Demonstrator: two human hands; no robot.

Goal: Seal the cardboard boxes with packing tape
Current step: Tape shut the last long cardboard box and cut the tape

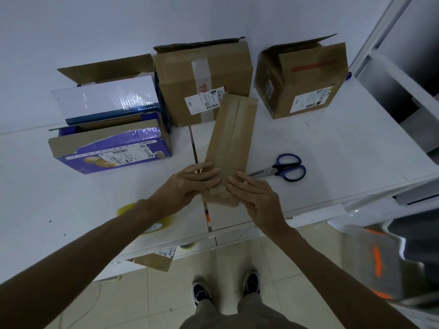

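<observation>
Cardboard boxes stood at the back of the white worktop [320, 143]. There was a purple box [111, 148] at the left with its flaps up, a middle brown box [204, 79] just beside it, and a right brown box [306, 86] a little apart with one flap raised. In front of them, in the centre and reaching toward the near edge, lay the narrow brown box [244, 129]. It was closed, and a strip of tape [225, 138] ran along its middle seam.

The left hand [190, 184] lay flat on the near left part of this box, with the fingers straight and close together. The right hand [254, 198] lay the same way on the near right part. Neither hand gripped anything. They seemed to press down the wrinkled end of the tape between them.

I judged the narrow box to be light and quite stiff at its edges, but softer in the middle of the flaps. Flat fingers on the seam were therefore better than a hard push, and the long sides seemed the best place to hold it. The tape looked thin and likely to crease.

Scissors [282, 168] with blue handles lay just to the right of the box. A yellowish roll of tape [124, 210] was partly hidden under the left forearm.
</observation>
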